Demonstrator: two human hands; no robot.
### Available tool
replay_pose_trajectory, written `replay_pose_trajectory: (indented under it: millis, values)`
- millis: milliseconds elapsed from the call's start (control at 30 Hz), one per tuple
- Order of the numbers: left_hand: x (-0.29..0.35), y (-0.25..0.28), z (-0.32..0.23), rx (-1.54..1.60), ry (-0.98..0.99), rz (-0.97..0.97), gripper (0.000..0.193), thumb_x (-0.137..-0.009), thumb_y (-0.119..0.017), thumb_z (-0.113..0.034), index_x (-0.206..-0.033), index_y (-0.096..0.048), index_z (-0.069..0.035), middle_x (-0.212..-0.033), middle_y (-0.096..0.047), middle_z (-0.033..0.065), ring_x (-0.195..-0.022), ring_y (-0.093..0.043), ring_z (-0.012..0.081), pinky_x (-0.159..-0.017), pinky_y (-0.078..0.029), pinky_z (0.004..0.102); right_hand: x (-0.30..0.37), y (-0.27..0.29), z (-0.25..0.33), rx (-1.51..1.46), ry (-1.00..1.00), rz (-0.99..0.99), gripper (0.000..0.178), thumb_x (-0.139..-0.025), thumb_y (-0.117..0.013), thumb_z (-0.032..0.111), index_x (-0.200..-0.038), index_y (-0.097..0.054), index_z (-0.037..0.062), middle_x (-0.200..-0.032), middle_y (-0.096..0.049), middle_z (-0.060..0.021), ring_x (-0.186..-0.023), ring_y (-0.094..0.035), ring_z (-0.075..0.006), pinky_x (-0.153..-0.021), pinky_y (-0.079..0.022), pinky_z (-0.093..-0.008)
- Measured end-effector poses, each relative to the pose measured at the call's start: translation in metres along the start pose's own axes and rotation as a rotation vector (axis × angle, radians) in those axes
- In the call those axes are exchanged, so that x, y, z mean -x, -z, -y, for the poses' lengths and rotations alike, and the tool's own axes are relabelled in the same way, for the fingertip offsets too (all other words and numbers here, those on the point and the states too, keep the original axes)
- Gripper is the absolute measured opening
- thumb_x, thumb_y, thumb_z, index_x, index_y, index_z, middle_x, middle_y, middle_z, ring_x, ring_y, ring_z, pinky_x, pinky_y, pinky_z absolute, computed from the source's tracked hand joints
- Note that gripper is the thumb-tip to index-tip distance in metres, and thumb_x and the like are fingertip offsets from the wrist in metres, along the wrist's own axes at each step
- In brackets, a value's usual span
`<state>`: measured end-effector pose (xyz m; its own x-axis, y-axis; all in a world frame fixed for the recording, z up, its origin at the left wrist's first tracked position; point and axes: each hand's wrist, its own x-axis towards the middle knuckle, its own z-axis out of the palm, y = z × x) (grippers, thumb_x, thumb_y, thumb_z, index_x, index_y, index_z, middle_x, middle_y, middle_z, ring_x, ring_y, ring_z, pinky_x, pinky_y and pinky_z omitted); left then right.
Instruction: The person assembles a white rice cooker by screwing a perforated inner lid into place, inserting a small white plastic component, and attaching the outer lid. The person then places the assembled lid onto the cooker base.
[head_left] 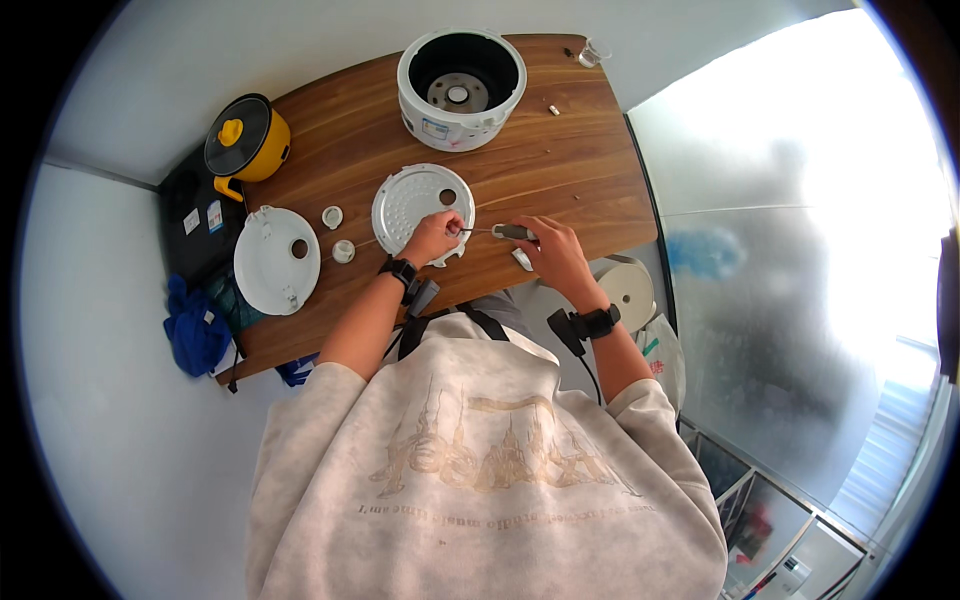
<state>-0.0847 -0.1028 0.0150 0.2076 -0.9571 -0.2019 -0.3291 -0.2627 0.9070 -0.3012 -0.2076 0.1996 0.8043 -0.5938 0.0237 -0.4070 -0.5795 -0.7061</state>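
A screwdriver with a grey handle (512,232) is in my right hand (560,255), fingers wrapped round it, its thin shaft pointing left. At the shaft's tip, my left hand (432,238) is closed in a pinch; whatever lies between the fingertips is too small to make out. My left hand rests over the lower right part of a white round perforated lid plate (405,205), which has one round hole. A small white piece (522,260) lies just below the screwdriver handle, beside my right hand.
A white rice cooker body (455,135) stands open at the back. On the left lie a white lid cover (270,265), two small white round caps (332,216) and a yellow pot (268,145). A clear cup (594,54) sits at the far right corner. A round stool (625,285) stands right of the table.
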Motion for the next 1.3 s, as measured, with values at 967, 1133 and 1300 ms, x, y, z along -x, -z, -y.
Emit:
replay_pose_trajectory:
  millis: [967,1133,1300]
  values:
    - [0.002,0.003,-0.006,-0.049,-0.054,-0.002,0.021,-0.074,-0.073,-0.004,-0.094,-0.069,-0.005,-0.086,-0.066,0.0065,-0.078,-0.064,0.018,-0.074,-0.053,0.031,-0.015,0.002,0.005,0.096,0.111,0.072,0.04,-0.077,-0.062,-0.012,-0.113,-0.066,0.0052,-0.113,-0.064,-0.0141,-0.098,-0.062,-0.0392,-0.08,-0.053,-0.0434]
    - [0.003,0.002,-0.007,-0.04,-0.069,-0.011,0.02,-0.074,-0.073,-0.004,-0.094,-0.069,-0.005,-0.084,-0.066,0.0066,-0.077,-0.063,0.0181,-0.073,-0.053,0.0308,-0.029,0.008,0.021,0.18,0.19,0.22,0.049,-0.073,-0.057,-0.014,-0.116,-0.066,0.0066,-0.114,-0.063,-0.0131,-0.099,-0.063,-0.0378,-0.083,-0.053,-0.043]
    - [0.002,0.001,-0.007,-0.048,-0.093,-0.023,0.02,-0.074,-0.073,-0.003,-0.094,-0.069,-0.005,-0.083,-0.066,0.0071,-0.076,-0.063,0.0188,-0.072,-0.053,0.0312,-0.041,0.004,0.024,0.239,0.336,0.244,0.031,-0.078,-0.057,-0.003,-0.108,-0.064,0.0031,-0.099,-0.058,-0.0155,-0.094,-0.064,-0.0359,-0.08,-0.053,-0.0428]
